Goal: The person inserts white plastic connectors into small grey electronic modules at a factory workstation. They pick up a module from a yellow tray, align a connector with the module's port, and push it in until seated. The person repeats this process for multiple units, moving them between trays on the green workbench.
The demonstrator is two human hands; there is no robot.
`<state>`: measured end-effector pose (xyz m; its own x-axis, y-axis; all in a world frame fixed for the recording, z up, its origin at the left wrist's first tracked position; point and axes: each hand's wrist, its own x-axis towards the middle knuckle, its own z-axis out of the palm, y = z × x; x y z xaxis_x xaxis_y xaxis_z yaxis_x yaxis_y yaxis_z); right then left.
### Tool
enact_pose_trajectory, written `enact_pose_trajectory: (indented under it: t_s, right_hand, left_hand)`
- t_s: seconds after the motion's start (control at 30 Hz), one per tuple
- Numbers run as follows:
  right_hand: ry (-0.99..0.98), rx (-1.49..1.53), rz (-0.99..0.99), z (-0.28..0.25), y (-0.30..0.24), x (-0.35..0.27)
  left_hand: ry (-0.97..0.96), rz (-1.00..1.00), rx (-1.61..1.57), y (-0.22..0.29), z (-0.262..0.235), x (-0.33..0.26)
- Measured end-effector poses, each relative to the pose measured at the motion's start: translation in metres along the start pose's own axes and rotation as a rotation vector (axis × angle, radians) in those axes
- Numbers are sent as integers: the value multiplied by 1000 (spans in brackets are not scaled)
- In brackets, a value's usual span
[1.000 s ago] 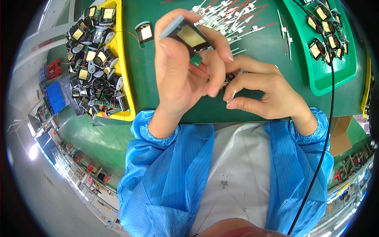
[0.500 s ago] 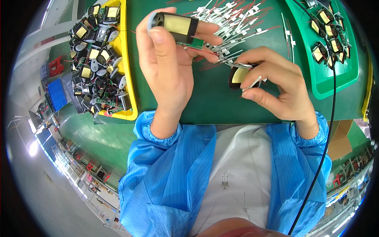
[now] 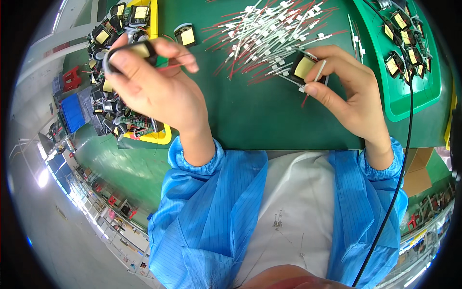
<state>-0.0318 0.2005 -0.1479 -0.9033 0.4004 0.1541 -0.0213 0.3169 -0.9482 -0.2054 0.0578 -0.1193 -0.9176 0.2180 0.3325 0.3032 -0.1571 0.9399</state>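
Note:
My left hand point(image 3: 166, 91) is closed around a black electronic module with a yellow pad point(image 3: 140, 49), its thumb across the front and a thin red wire trailing toward the fingers. This hand is over the inner edge of the yellow bin and slightly blurred. My right hand point(image 3: 351, 94) pinches a thin white stick-like lead point(image 3: 321, 70) between thumb and index finger. A second black module with a yellow pad point(image 3: 303, 66) is held in the same grip, and a short red wire end hangs below it. The fingers partly hide both modules.
The yellow bin point(image 3: 166, 135) at left is heaped with similar modules. One loose module point(image 3: 185, 34) lies beside it. White leads with red wires point(image 3: 269, 38) are spread across the green table point(image 3: 250, 120). A green tray point(image 3: 394, 108) with several modules stands right, crossed by a black cable point(image 3: 406, 130).
My left hand has moved left with its module, from above the table to the yellow bin's edge. The loose module now shows. My right hand has shifted slightly right, still holding its module and lead.

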Motion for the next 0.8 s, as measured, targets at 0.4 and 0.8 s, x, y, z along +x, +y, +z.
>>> enact_pose_trajectory:
  t_s: [0.4,0.8]
  right_hand:
    - [-232,257,-18,15,-18,6]
    - [221,400,31,-22,-4,-4]
  left_hand:
    - [-160,-247,-136,-13,-21,23]
    - [-776,-169,-165,-6,13,-32]
